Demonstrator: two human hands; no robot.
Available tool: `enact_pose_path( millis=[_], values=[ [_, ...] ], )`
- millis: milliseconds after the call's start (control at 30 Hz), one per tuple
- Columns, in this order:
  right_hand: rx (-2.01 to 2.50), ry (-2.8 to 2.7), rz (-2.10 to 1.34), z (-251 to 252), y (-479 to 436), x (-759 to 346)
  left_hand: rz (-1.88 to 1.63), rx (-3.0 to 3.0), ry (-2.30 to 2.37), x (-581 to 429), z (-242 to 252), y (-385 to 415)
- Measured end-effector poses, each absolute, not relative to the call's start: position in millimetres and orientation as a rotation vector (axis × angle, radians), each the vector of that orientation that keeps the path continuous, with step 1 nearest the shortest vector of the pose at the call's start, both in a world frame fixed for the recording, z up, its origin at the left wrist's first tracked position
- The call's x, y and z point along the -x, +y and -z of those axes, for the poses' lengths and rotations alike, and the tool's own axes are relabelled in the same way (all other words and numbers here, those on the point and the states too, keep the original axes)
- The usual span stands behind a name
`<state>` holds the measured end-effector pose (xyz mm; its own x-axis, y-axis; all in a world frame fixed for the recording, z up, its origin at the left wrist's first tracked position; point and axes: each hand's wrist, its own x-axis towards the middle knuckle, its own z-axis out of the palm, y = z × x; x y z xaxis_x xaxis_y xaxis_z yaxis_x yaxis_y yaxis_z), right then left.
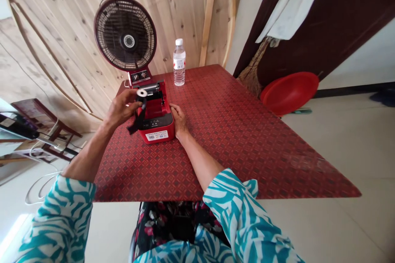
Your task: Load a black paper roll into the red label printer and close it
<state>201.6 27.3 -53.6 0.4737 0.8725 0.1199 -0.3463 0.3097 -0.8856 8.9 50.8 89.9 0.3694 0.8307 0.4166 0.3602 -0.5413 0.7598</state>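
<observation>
A red and black label printer (157,123) sits on the table with its top open, showing the inner rollers and a red bay. In my left hand (119,107) is a black ribbon roll (142,99) with a white core, pinched between thumb and fingers over the printer's left side. A loose black strip (135,123) hangs from the roll past the printer's front left corner. My right hand (179,120) is closed against the printer's right side, its fingers partly hidden. A white label (156,135) is stuck on the printer's front.
Behind the printer stands a dark red fan (125,35), with a water bottle (179,63) to its right. The patterned red table (234,144) has its near edge at my lap. A red basin (290,92) and a straw broom (253,70) are beyond the right edge.
</observation>
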Motion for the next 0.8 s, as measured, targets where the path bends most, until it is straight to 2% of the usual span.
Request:
enact_pose_path(
  millis=[133,467,600,800],
  values=[
    [0.937,-0.681,-0.888,54.4,27.4,-201.5,-1.371,-1.535,1.072,34.7,-66.6,49.0],
    [0.939,-0.648,-0.953,51.7,22.6,-202.3,-1.233,-1.534,1.202,61.4,12.0,63.6],
    [0.950,-0.645,-0.935,51.8,21.5,-201.3,-1.245,-1.539,1.193,64.7,20.5,66.6],
    [0.962,-0.689,-0.916,56.3,23.3,-203.5,-1.446,-1.264,1.183,69.7,18.2,84.9]
  ],
)
